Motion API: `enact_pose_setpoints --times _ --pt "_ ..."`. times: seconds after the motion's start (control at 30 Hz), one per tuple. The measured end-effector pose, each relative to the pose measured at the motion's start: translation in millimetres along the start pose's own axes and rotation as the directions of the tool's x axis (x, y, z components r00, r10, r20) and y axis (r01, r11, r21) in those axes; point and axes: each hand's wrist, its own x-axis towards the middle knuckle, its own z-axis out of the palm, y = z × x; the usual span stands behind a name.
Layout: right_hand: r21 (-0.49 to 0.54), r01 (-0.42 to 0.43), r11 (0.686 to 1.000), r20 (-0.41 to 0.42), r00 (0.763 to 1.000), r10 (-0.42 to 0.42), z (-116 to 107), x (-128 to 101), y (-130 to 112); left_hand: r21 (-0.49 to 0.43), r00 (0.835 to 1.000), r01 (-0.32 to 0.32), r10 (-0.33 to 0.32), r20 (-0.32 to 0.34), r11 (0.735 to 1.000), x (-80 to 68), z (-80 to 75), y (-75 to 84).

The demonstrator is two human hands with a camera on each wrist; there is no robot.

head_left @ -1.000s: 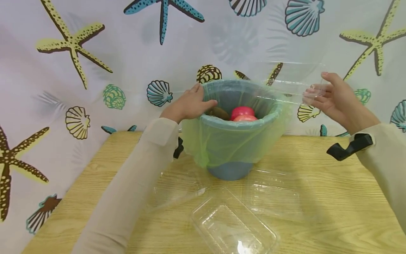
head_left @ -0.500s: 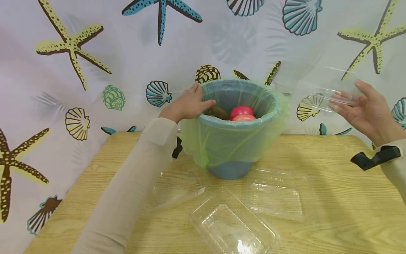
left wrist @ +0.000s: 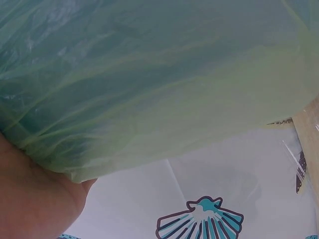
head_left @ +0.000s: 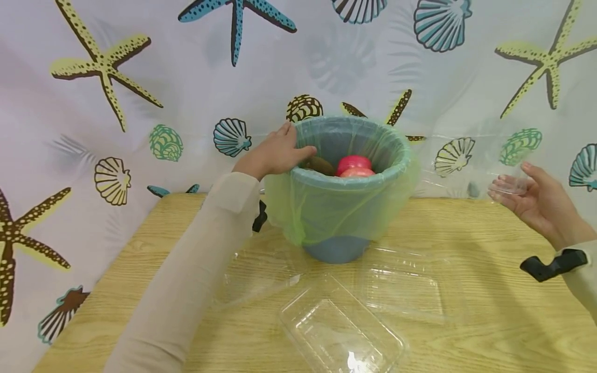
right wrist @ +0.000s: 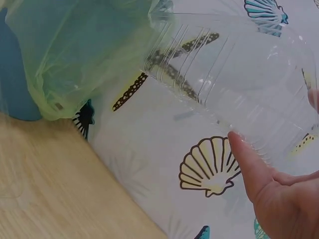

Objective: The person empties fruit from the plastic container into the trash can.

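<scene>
A blue bucket (head_left: 337, 249) lined with a thin yellow-green plastic bag (head_left: 347, 215) stands toward the back of the table. My left hand (head_left: 272, 153) grips its left rim over the folded bag, thumb on the inside. Down in the bucket lie two round pink-red things (head_left: 354, 163) and a brownish one (head_left: 319, 165). Off to the right, my right hand (head_left: 543, 204) holds a clear ribbed plastic container (right wrist: 224, 74) between thumb and fingers. In the right wrist view its far end overlaps the edge of the bag.
Three clear plastic trays or lids lie in front of the bucket: one at the front (head_left: 345, 331), one at right (head_left: 406, 292), one at left (head_left: 261, 274) partly behind my left sleeve. A shell-and-starfish curtain (head_left: 186, 77) hangs behind the wooden table (head_left: 489, 311).
From beside the bucket's right rim, my right hand has moved to the right and then lower, carrying the clear container. The left hand keeps its grip on the rim.
</scene>
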Motion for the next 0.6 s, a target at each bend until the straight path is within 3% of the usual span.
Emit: enact_pose_setpoints --times 0.33,0.6 --pt "0.094 -0.112 0.989 -0.016 0.993 0.114 -19 -3 44 0.005 1.000 -0.003 0.003 -0.002 1.000 -1.0 0.2 -1.2" --pt "-0.039 -0.173 0.984 -0.119 0.979 0.167 -26 -6 82 -0.004 1.000 -0.004 0.004 -0.011 1.000 -1.9 1.0 -2.1"
